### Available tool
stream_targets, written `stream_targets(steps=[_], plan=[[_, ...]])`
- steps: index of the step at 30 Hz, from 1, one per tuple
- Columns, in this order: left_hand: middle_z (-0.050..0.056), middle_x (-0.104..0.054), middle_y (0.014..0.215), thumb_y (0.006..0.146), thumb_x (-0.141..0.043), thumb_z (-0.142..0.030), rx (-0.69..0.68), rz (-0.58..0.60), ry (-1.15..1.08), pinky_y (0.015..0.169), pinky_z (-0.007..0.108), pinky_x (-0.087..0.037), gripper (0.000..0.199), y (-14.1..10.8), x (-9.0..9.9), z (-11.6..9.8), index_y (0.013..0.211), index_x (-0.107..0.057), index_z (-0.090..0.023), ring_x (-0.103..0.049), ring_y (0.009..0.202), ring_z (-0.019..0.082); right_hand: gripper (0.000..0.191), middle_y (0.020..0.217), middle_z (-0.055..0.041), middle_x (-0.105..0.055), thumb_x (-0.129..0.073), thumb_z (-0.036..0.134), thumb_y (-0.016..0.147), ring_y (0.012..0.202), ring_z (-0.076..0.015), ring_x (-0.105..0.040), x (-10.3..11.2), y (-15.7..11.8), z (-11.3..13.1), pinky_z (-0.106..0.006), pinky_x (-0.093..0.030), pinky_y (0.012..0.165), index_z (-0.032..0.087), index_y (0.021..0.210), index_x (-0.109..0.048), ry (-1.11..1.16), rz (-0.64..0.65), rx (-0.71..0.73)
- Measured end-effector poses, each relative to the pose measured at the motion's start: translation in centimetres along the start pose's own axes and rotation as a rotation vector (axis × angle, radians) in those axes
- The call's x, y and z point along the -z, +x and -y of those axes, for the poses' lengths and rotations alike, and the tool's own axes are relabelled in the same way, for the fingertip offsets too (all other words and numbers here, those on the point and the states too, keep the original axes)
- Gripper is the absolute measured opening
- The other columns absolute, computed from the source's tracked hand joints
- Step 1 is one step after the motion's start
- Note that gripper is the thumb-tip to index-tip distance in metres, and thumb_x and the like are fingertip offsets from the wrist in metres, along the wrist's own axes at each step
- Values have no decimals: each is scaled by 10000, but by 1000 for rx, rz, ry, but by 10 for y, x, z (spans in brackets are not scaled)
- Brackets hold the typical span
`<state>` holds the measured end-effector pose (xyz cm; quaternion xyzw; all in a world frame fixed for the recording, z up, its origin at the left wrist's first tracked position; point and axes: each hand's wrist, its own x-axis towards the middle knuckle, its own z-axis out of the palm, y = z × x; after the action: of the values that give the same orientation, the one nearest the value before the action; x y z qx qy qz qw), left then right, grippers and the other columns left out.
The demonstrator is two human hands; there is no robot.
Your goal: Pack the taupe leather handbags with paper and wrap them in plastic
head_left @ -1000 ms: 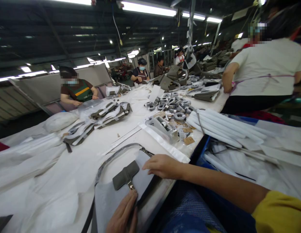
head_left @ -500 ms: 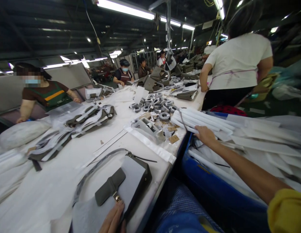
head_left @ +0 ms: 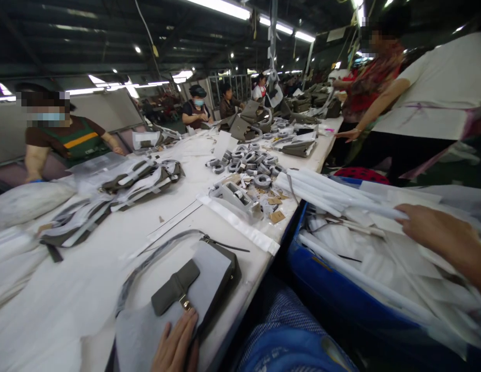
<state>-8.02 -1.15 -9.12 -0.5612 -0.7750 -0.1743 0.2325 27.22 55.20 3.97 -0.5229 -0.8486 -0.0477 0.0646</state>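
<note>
A dark olive handbag (head_left: pixel 221 258) lies on the white table near its front edge, with pale paper over its front and a grey-wrapped strap looping away from me. My left hand (head_left: pixel 176 338) rests flat on the papered front beside the metal clasp, fingers extended. Over the blue bin to the right, my right hand (head_left: pixel 434 227) has its fingers closed on the end of a white foam tube (head_left: pixel 364 206), one of several lying across the bin.
The blue bin (head_left: pixel 341 289) holds white foam and paper sheets. Grey rolls (head_left: pixel 248 157), cardboard tags and a tape dispenser (head_left: pixel 236 196) lie mid-table. Wrapped bags (head_left: pixel 143 181) lie at left. Co-workers stand around the table; one in white (head_left: pixel 438 88) is at right.
My right hand has moved right, drawing the foam tube with it. My left hand's fingers lie flatter on the bag. The person in white has shifted right, and a person in red now shows.
</note>
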Motion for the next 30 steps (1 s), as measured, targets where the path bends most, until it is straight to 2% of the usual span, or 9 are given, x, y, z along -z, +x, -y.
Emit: stream_targets(steps=[2, 4, 7, 10, 14, 18, 21, 24, 30], plan=[[67, -584, 1363, 933, -512, -119, 67, 13, -38, 1171, 402, -357, 616, 4, 9, -9, 1507, -330, -247, -583, 1221, 203, 458, 1169, -228, -667, -360, 574, 917, 1014, -423, -643, 8, -18, 14, -641, -501, 845, 274, 1098, -654, 139, -197, 242], [60, -577, 1374, 947, -498, -131, 126, 56, -92, 1131, 428, -420, 571, 10, 19, -16, 1486, -363, -265, -577, 1230, 209, 540, 1182, -164, -679, -342, 691, 897, 1087, -357, -634, 7, -35, 52, -564, -500, 948, 324, 1164, -635, 312, -241, 575], [50, -588, 1362, 968, -500, -200, 223, 158, -182, 1096, 442, -455, 466, 22, 37, -17, 1425, -444, -268, -591, 1213, 212, 357, 1176, -92, -689, -474, 548, 938, 1025, -236, -673, -5, -67, 134, -379, -564, 899, 380, 1208, -639, 532, -116, 976], [34, -609, 1337, 956, -521, -224, 332, 260, -290, 1059, 405, -494, 398, 36, 55, -14, 1352, -524, -271, -600, 1202, 211, 310, 1150, -81, -694, -463, 301, 975, 1017, -229, -672, -21, -105, 215, -371, -578, 878, 332, 1199, -675, 642, -29, 1220], [30, -634, 1300, 935, -541, -231, 388, 299, -397, 1008, 356, -530, 356, 50, 71, -10, 1287, -584, -267, -625, 1164, 213, 376, 1130, -74, -694, -464, 135, 934, 1053, -241, -632, -39, -145, 293, -414, -539, 936, 276, 1209, -679, 677, -46, 1319], [33, -636, 1295, 927, -552, -236, 410, 310, -432, 1014, 363, -522, 351, 53, 75, -10, 1275, -593, -266, -622, 1166, 223, 406, 1146, -110, -673, -483, 87, 900, 1055, -255, -592, -49, -174, 339, -418, -510, 911, 242, 1227, -666, 680, -185, 1317], [35, -632, 1301, 920, -557, -228, 418, 294, -429, 1029, 372, -511, 359, 52, 74, -12, 1275, -590, -263, -612, 1182, 225, 340, 1105, -100, -688, -509, 125, 919, 962, -244, -599, -52, -192, 359, -393, -482, 811, 256, 1184, -679, 675, -272, 1307], [34, -622, 1313, 924, -549, -220, 424, 295, -399, 1025, 374, -515, 380, 51, 73, -14, 1301, -565, -271, -606, 1191, 219, 289, 1063, -90, -702, -509, 148, 939, 881, -222, -611, -56, -202, 372, -363, -457, 742, 247, 1143, -686, 701, -282, 1295], [41, -604, 1335, 913, -615, -362, 326, 260, -211, 981, 365, -549, 476, 38, 64, -17, 1367, -498, -283, -612, 1181, 228, 317, 1042, -67, -728, -439, 182, 975, 889, -201, -659, -74, -205, 377, -339, -518, 766, 268, 1127, -703, 741, -251, 1260]])
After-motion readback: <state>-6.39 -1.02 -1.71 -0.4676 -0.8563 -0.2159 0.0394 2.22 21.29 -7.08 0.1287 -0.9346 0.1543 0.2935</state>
